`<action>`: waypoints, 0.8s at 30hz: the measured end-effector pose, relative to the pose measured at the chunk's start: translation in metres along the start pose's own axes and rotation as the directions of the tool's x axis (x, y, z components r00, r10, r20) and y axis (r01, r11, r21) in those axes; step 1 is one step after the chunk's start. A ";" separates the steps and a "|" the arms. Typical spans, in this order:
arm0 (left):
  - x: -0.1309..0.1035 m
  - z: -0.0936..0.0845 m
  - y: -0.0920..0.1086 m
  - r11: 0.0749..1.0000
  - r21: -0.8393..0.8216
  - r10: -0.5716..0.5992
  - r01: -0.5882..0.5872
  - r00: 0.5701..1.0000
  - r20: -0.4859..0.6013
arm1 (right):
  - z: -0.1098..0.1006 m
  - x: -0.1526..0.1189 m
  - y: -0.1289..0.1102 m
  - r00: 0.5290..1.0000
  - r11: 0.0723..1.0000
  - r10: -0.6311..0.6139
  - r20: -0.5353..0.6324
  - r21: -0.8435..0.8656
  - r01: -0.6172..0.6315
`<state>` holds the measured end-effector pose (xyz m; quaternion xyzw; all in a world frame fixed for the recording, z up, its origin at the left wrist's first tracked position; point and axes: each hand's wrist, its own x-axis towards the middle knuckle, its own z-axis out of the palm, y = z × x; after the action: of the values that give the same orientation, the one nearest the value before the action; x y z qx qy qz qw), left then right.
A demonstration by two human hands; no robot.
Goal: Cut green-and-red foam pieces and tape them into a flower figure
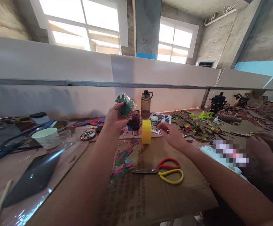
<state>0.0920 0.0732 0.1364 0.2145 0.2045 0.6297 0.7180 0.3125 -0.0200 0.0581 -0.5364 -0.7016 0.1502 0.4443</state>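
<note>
My left hand (115, 117) is raised over the cardboard, its fingers pinching a green cut-out piece (125, 106) with clear film around it. My right hand (170, 135) hovers just right of a yellow tape roll (146, 131) that stands on its edge. Its fingers are curled close together, and what lies between them, if anything, is too small to make out. Scissors (154, 171) with one red and one yellow handle lie on the cardboard (174, 197). Green and pink cut-out pieces (123, 155) rest to their left.
Behind stand a brown bottle (146, 105) and small paint jars (135, 129). On the left are a paper cup (46, 138) and a dark sheet (35, 175). At right are twigs with flowers (197, 125), a white device (217, 157) and another person's hand (259, 147).
</note>
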 end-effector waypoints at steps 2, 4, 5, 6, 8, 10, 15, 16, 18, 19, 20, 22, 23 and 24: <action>0.000 -0.002 -0.003 1.000 -0.011 -0.025 0.025 1.000 0.007 | 0.014 0.013 0.014 0.997 0.997 0.055 -0.052 0.059 -0.052; 0.000 -0.006 -0.005 0.999 -0.007 -0.041 0.041 0.999 -0.001 | 0.024 0.020 0.027 0.993 0.993 0.092 -0.068 0.080 -0.087; 0.000 -0.008 -0.005 0.999 -0.007 -0.039 0.039 0.999 -0.006 | 0.028 0.021 0.032 0.993 0.990 0.104 -0.051 0.096 -0.099; 0.001 -0.010 -0.004 0.999 -0.009 -0.035 0.035 0.999 -0.008 | 0.031 0.021 0.036 0.994 0.987 0.110 -0.020 0.119 -0.107; 0.003 -0.013 -0.001 1.000 -0.019 -0.021 0.021 1.000 -0.016 | 0.034 0.019 0.041 0.993 0.978 0.107 0.058 0.176 -0.116; 0.005 -0.014 0.001 1.000 -0.021 -0.018 0.018 0.999 -0.033 | 0.036 0.017 0.042 0.990 0.970 0.091 0.106 0.217 -0.112; 0.008 -0.014 0.001 0.999 0.025 -0.028 0.029 0.999 -0.031 | 0.039 0.014 0.042 0.990 0.963 0.105 0.097 0.239 -0.126; 0.007 -0.013 0.000 0.999 0.029 -0.023 0.024 0.999 -0.031 | 0.039 0.014 0.043 0.989 0.959 0.106 0.099 0.251 -0.128; 0.006 -0.011 -0.001 0.999 0.033 -0.009 0.010 0.999 -0.032 | 0.040 0.014 0.043 0.989 0.950 0.099 0.106 0.286 -0.126; 0.005 -0.010 -0.001 0.999 0.035 -0.002 0.004 0.999 -0.033 | 0.040 0.014 0.042 0.989 0.946 0.095 0.111 0.300 -0.125; 0.004 -0.010 -0.001 0.999 0.035 0.001 0.000 1.000 -0.032 | 0.040 0.014 0.041 0.989 0.941 0.096 0.114 0.313 -0.127; 0.003 -0.009 0.000 0.999 0.038 -0.005 0.006 1.000 -0.028 | 0.040 0.014 0.038 0.986 0.925 0.109 0.127 0.350 -0.148; 0.003 -0.009 0.000 0.999 0.040 -0.010 0.011 1.000 -0.028 | 0.039 0.014 0.035 0.983 0.911 0.119 0.138 0.380 -0.163; 0.004 -0.010 0.000 0.999 0.046 -0.015 0.016 1.000 -0.027 | 0.038 0.013 0.032 0.980 0.892 0.125 0.152 0.415 -0.178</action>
<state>0.0872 0.0774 0.1284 0.2213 0.2302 0.6219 0.7150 0.3021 0.0144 0.0206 -0.4694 -0.6334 0.3665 0.4940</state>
